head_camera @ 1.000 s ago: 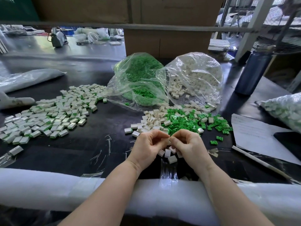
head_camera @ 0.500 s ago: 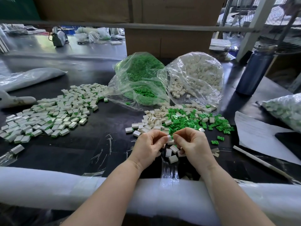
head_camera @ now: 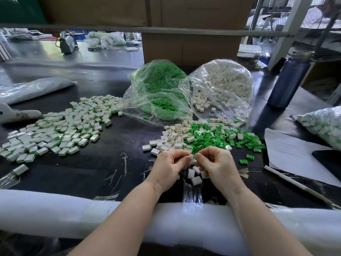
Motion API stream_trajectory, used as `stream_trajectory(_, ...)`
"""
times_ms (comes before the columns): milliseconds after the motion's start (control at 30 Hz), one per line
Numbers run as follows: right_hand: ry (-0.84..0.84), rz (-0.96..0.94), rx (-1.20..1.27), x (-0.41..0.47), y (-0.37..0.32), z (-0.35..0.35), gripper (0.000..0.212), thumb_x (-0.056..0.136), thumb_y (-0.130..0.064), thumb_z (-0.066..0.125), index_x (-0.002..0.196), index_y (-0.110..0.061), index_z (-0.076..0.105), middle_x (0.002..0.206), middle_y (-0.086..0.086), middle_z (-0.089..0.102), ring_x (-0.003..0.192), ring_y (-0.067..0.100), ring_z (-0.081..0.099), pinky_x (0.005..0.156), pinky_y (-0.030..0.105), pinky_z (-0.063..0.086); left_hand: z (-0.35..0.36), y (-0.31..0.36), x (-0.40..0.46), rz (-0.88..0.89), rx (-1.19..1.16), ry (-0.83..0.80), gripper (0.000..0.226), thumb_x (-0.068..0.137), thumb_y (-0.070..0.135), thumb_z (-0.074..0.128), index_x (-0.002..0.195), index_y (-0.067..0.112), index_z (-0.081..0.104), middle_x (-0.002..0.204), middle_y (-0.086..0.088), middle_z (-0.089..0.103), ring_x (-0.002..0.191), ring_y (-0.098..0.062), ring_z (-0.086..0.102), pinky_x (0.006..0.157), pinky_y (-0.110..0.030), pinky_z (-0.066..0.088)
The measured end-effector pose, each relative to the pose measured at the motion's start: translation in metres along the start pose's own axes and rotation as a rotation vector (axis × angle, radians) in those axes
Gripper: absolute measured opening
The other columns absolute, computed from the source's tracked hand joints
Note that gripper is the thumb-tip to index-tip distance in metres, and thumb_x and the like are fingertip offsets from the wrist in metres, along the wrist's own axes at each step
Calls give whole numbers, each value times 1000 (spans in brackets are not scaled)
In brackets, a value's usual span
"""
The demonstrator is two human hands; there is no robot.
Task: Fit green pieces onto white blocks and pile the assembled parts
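Pinching together at table centre, the left hand (head_camera: 170,166) and right hand (head_camera: 218,164) meet fingertip to fingertip, curled on a small white block (head_camera: 192,160) between them; whether a green piece is seated in it cannot be told. Loose white blocks (head_camera: 196,180) lie directly beneath the hands. At 12 o'clock, just beyond the fingers, sits a mixed heap of white blocks and green pieces (head_camera: 206,138). At 10 o'clock, well apart, the pile of assembled parts (head_camera: 59,128) spreads over the black table (head_camera: 114,137). Farther, at 12 o'clock, a bag of green pieces (head_camera: 158,89) touches a bag of white blocks (head_camera: 221,87). At 2 o'clock stands a blue bottle (head_camera: 289,78).
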State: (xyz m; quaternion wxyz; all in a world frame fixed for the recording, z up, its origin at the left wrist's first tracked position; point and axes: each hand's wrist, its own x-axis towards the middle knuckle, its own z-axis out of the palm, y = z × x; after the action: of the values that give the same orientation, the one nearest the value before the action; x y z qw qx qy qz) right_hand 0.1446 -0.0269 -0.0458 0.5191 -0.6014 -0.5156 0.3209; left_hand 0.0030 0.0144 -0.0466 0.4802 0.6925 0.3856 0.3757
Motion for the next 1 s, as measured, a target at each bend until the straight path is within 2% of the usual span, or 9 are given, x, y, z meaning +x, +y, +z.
stream_trajectory(233, -40, 13, -72, 0, -4, -1, 22, 84, -8, 66, 64, -17, 62, 54, -2, 59, 46, 7, 50, 52, 29, 47, 0, -2, -1, 75, 156, -25, 11, 86, 12, 63, 94, 11, 71, 75, 18, 61, 72, 4, 58, 75, -11, 46)
stream_trajectory(367, -83, 18, -100, -2, -4, -3, 20, 84, -8, 66, 66, -16, 62, 57, 1, 59, 49, 7, 50, 55, 27, 47, 0, -3, -1, 90, 208, -41, 16, 86, 12, 64, 99, 6, 70, 81, 8, 62, 81, -8, 59, 81, -18, 47)
stream_trajectory(467, -61, 2, -76, -1, -4, -2, 20, 84, -9, 66, 66, -16, 61, 52, -7, 56, 47, 3, 47, 52, 21, 43, -1, -3, -1, 76, 176, -27, 18, 86, 12, 63, 101, 6, 70, 84, 5, 65, 83, -9, 61, 82, -16, 48)
stream_trajectory(600, -18, -64, -61, -1, -3, 0, 21, 85, -10, 65, 67, -19, 61, 49, -13, 55, 48, 0, 46, 51, 17, 40, 2, -3, 2, 48, 129, 21, 15, 87, 12, 62, 99, 8, 69, 93, -7, 69, 90, -18, 64, 87, -26, 50)
stream_trajectory(667, 0, -60, -53, 0, -1, 1, 20, 88, -10, 62, 70, -19, 64, 56, -10, 59, 54, 5, 51, 56, 22, 46, 2, -3, 2, 23, 86, 28, 9, 87, 10, 61, 93, 12, 68, 87, -5, 68, 85, -17, 63, 85, -25, 50)
stream_trajectory(767, 82, -88, -159, 2, 2, 0, 19, 92, -6, 54, 87, -19, 68, 81, -8, 65, 76, 0, 58, 71, 8, 45, 2, -5, 3, -15, 8, 25, 10, 89, 10, 59, 88, 19, 64, 77, 2, 66, 74, -8, 61, 74, -17, 51)
stream_trajectory(833, 109, -131, -139, 1, 0, -2, 29, 91, 2, 51, 97, -21, 68, 93, -9, 65, 88, -2, 59, 81, 5, 44, 2, -5, 3, -32, -54, 23, 14, 90, 10, 57, 87, 22, 63, 74, 4, 65, 67, 0, 60, 67, -11, 48)
stream_trajectory(933, 4, -178, -43, -1, -2, -2, 45, 87, 11, 52, 96, -31, 66, 97, -14, 67, 91, -2, 61, 83, 10, 47, 1, -5, 3, -41, -105, 12, 16, 91, 11, 56, 88, 25, 60, 71, 4, 64, 66, -3, 59, 65, -12, 48)
stream_trajectory(1000, -44, -187, -26, -2, -2, -1, 45, 84, 9, 59, 92, -34, 67, 90, -16, 69, 86, -1, 64, 79, 11, 48, 1, -4, 2, -38, -107, -5, 15, 91, 11, 55, 88, 25, 59, 71, 3, 63, 68, -7, 58, 66, -13, 48)
